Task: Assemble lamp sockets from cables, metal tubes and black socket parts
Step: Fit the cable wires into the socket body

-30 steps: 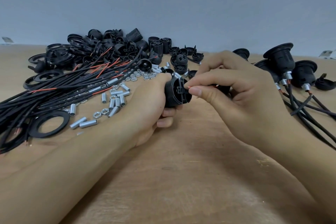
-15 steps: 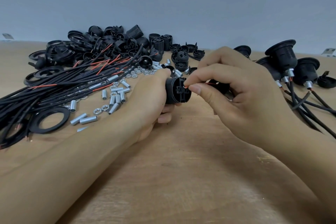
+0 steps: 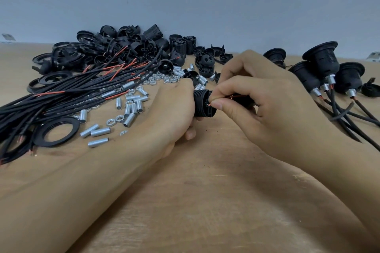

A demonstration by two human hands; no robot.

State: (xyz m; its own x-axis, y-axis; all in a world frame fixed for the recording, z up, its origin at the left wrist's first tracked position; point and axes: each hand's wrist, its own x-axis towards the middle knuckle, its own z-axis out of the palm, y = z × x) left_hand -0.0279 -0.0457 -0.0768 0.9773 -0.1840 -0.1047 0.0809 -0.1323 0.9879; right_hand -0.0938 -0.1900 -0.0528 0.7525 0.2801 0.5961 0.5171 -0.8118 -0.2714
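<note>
Gripping a ribbed black socket body (image 3: 202,104) in the left hand (image 3: 174,113), fingers curled round it, just above the wooden table (image 3: 205,191) at mid-scene. Pinching a thin red wire (image 3: 230,97) between right thumb and forefinger of the right hand (image 3: 267,109), tip touching the socket's right-facing end. Socket's long axis running left to right, open end toward the pinching fingers; wire lying along nearly the same line, so feeding it in probably calls for a short leftward push. Which hole the tip meets: too small to tell. Loose metal tubes (image 3: 131,109) and black cables (image 3: 61,100) crowding the left; finished sockets (image 3: 322,61) far right. Bare wood on the near side, leaving room for the forearms.
</note>
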